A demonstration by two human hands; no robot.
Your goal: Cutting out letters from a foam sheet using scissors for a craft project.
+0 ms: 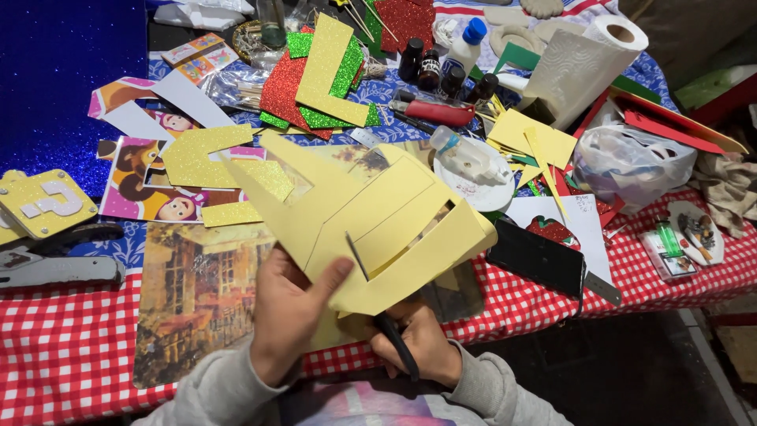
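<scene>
A: Left hand (288, 312) pinches the yellow foam sheet (371, 221) above the table's checked cloth (63, 347); right hand (422, 343) grips black scissors (394, 343).

B: Best to keep the blade on the slit, feeding slowly, I'd say.

1 head-worn camera looks steeply down and forward, close above the left hand (288, 312) and right hand (418, 343); the cluttered table (71, 347) stretches away beyond that grip.
</scene>
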